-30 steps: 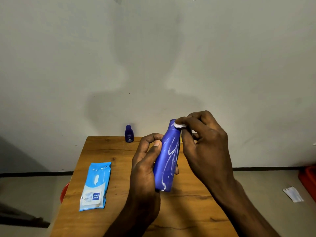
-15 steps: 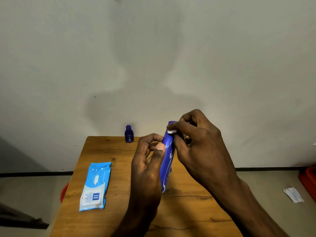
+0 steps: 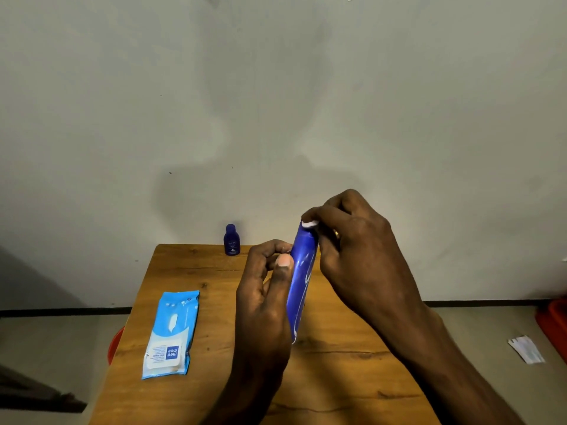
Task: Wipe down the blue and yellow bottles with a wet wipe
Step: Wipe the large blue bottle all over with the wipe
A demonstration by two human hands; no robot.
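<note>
Above the wooden surface (image 3: 337,378), the left hand (image 3: 264,305) keeps a closed grip on the blue bottle (image 3: 302,280), held nearly upright, while the right hand (image 3: 352,250) pinches a white wipe (image 3: 310,224) against its top.

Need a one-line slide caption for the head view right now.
Left hand holds blue bottle above table; right hand presses white wipe on top.

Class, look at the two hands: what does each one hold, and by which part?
Left hand grips the blue bottle around its lower body. Right hand pinches a white wipe against the bottle's top.
</note>
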